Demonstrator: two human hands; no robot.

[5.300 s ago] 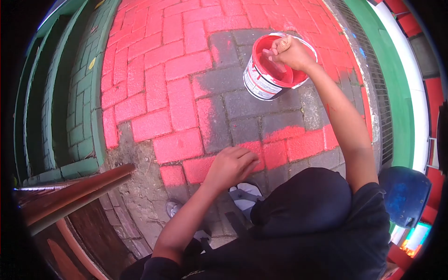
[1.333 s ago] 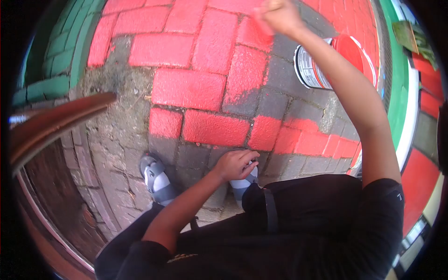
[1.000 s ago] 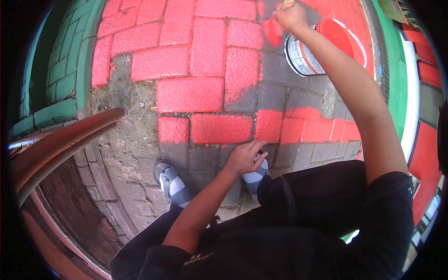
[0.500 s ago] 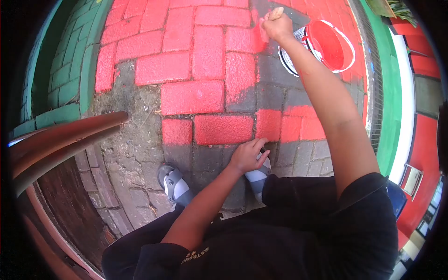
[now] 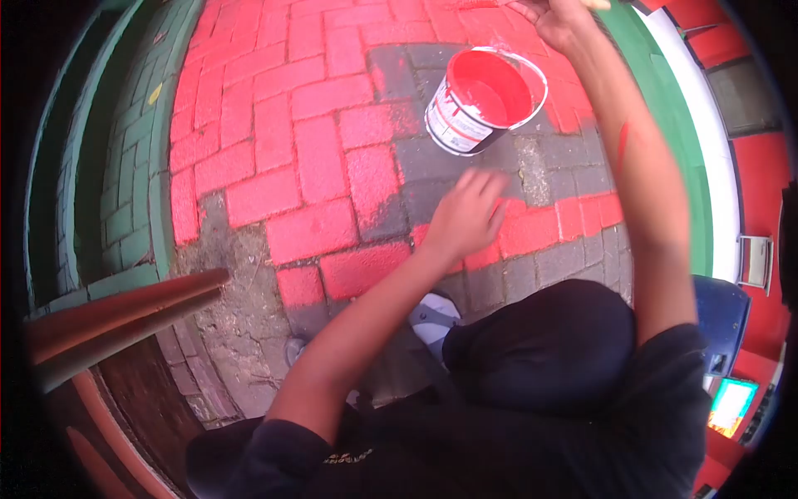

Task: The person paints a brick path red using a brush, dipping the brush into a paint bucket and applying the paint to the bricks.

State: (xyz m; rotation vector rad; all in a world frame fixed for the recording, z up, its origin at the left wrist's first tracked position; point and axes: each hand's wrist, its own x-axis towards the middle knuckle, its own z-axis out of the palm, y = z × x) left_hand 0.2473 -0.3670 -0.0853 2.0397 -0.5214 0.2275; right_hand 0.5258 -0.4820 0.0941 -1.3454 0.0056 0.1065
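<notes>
Gripping brush (image 5: pixel 597 4) at top edge of frame: right hand (image 5: pixel 559 23), fingers curled about it, partly cut off by edge. Left hand (image 5: pixel 467 218), blurred, near centre — fingers loosely bent and parted, nothing held; contact with paving cannot be told. Paint bucket (image 5: pixel 459 126), upper centre — upright, red inside, on grey bricks (image 5: pixel 424 179); red bricks (image 5: pixel 317 148) to left.

Dressed in a black shirt (image 5: pixel 499 453) with short sleeves (image 5: pixel 287 453) and small pale lettering (image 5: pixel 347 457), behind the left hand (image 5: pixel 468 214). Wearing dark trousers (image 5: pixel 540 345) and, nearer this hand, grey-and-white footwear (image 5: pixel 433 319). Marked with a red streak (image 5: pixel 623 145) on the forearm (image 5: pixel 650 183) behind the right hand (image 5: pixel 561 23).
</notes>
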